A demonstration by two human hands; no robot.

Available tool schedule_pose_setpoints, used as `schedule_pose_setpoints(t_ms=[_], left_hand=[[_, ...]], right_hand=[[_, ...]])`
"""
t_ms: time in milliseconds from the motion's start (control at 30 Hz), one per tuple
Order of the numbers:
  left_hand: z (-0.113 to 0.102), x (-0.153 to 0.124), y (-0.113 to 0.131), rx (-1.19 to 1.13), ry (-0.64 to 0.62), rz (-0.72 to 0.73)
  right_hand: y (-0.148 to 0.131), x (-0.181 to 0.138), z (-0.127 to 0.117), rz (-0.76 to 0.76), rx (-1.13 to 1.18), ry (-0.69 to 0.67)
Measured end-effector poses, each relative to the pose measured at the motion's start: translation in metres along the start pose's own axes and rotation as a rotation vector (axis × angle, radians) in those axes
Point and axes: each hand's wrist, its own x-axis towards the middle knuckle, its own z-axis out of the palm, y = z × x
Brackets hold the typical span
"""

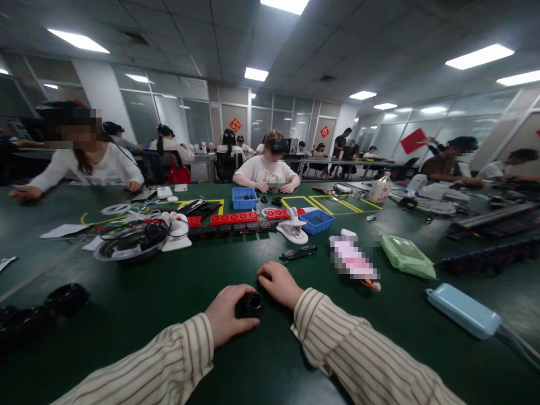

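Near the front edge of the green desk (177, 292), the left hand (225, 319) curls around a small black round part (252, 305), thumb and fingers closed on its side, holding it just off or on the desk surface (which of the two is hard to tell). The right hand (279, 284) rests just beside the part with fingers bent down onto the desk; whether it pinches anything small cannot be told. By the look of it, the part is being steadied for handling, and any further move calls for the right hand to close in on it. To the far left lie more black round parts (63, 299), well apart. Ahead sit black glasses (298, 253), a white clip (292, 229), a blue bin (316, 221), a green pouch (407, 256) and a light blue case (463, 310); none blocks the hands.
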Motion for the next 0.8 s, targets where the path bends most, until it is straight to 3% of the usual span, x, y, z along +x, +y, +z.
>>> schedule_pose_setpoints(t_ms=[167, 300, 467, 533, 633, 700, 733, 800], left_hand=[[-0.006, 0.003, -0.003, 0.034, 0.044, -0.008], [-0.004, 0.001, -0.002, 0.013, 0.007, 0.008], [-0.004, -0.003, -0.005, -0.008, -0.037, 0.042], [-0.004, -0.004, -0.007, -0.018, -0.032, 0.069], [-0.002, -0.005, -0.011, -0.024, -0.045, 0.059], [-0.002, -0.005, -0.013, -0.004, -0.055, 0.037], [-0.002, -0.005, -0.013, 0.013, -0.042, 0.035], [-0.004, -0.007, -0.013, 0.055, 0.044, 0.062]], right_hand=[[0.001, -0.001, 0.000, 0.020, -0.031, 0.049], [0.001, -0.003, 0.000, 0.037, -0.048, 0.081], [-0.023, -0.013, -0.011, 0.051, -0.053, 0.063], [-0.038, -0.017, -0.039, 0.032, -0.042, 0.050], [-0.038, -0.020, -0.116, 0.030, -0.011, 0.099], [-0.015, -0.017, -0.175, 0.119, -0.004, 0.222], [0.004, -0.015, -0.200, 0.277, -0.042, 0.360], [0.048, -0.009, -0.234, 0.448, -0.130, 0.444]])
